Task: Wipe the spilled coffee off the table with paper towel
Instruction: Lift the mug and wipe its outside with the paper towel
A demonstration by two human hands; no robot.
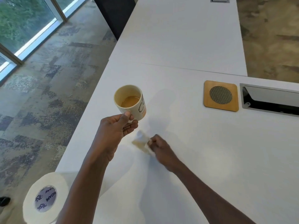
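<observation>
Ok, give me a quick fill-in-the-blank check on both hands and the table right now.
1. The left hand holds the cream ceramic mug by its ____.
2. The right hand grips a crumpled, stained ____ on the white table.
3. The square bamboo coaster has ____ on it.
4. The white paper roll sits at the table's near-____ corner.

Missing: handle; paper towel; nothing; left

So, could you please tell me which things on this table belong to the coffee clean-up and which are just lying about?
Part of the job:
- towel wad, stained, gripped by the right hand
- mug with coffee, held up by the left hand
- towel roll
- table

Just lying about:
- wooden coaster
- cable hatch
</observation>
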